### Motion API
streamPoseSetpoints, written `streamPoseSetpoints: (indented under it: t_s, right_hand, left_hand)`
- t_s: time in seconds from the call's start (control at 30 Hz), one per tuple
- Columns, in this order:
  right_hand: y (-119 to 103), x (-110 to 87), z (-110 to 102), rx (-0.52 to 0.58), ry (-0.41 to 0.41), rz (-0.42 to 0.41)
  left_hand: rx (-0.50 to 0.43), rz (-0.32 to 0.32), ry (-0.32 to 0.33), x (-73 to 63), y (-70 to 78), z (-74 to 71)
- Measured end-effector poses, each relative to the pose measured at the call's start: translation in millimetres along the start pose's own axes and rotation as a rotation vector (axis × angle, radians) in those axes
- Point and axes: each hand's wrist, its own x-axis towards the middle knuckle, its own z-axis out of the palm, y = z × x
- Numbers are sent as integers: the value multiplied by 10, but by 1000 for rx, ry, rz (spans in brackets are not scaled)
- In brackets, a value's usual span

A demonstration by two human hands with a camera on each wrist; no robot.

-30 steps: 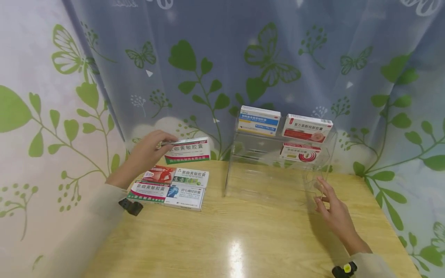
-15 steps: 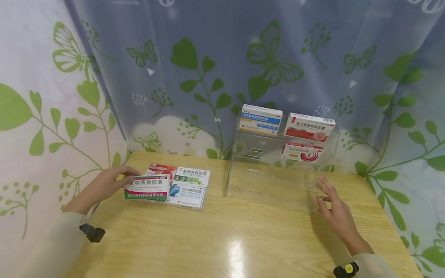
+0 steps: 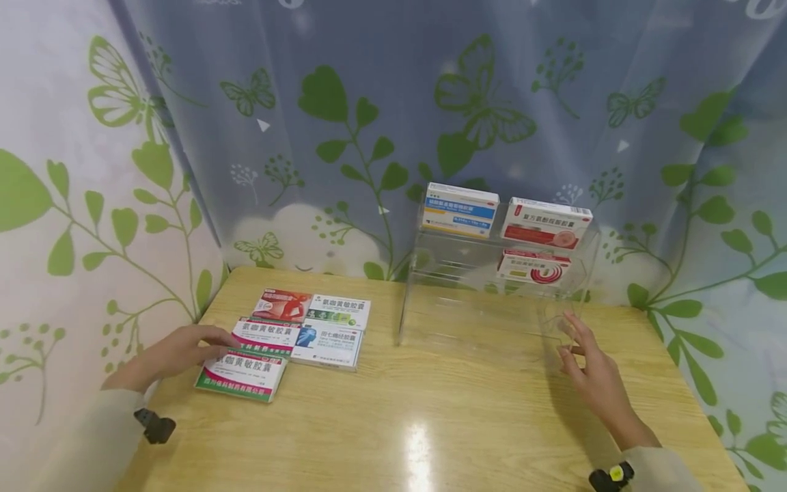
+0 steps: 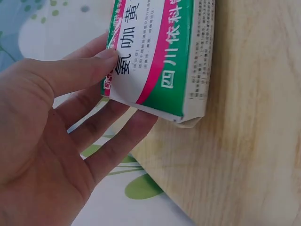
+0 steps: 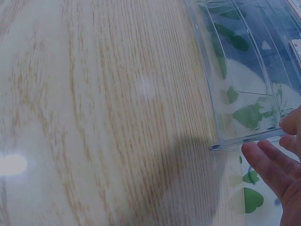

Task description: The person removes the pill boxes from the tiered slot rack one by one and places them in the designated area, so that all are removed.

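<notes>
In the head view my left hand [image 3: 178,352] pinches the left end of a white, magenta and green medicine box [image 3: 241,376], low at the front of the boxes on the table. Seen from the left wrist, the thumb lies on the printed face of that box [image 4: 155,52] and fingers reach under its end. A similar medicine box [image 3: 266,336] lies right behind it. My right hand [image 3: 596,376] holds the right side edge of a clear acrylic display rack [image 3: 473,314], thumb and fingers on either side of the panel [image 5: 249,138] in the right wrist view.
Beside the held box lie a red box [image 3: 281,305], a white-green box [image 3: 338,313] and a white-blue box [image 3: 327,347]. A blue-yellow box [image 3: 460,210] and two red-white boxes [image 3: 546,224] stand in the rack. A patterned curtain [image 3: 369,137] hangs behind the wooden table [image 3: 369,424].
My left hand has carried the medicine box from behind the other boxes leftward and toward me, down to the front of the group. The right hand has stayed at the rack.
</notes>
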Motion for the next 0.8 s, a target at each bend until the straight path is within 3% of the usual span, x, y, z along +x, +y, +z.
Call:
streamPoseSetpoints:
  t_s: [0.17, 0.33, 0.53, 0.8]
  right_hand:
    - [21, 8, 2, -3, -8, 7]
    - [20, 11, -2, -12, -10, 12]
    - [3, 9, -10, -14, -18, 22]
    - [2, 6, -11, -9, -15, 22]
  left_hand:
    - [13, -9, 51, 2, -23, 57]
    - [-15, -89, 67, 19, -54, 98]
    - [20, -201, 64, 101, -124, 165]
    - [31, -208, 78, 129, -141, 203]
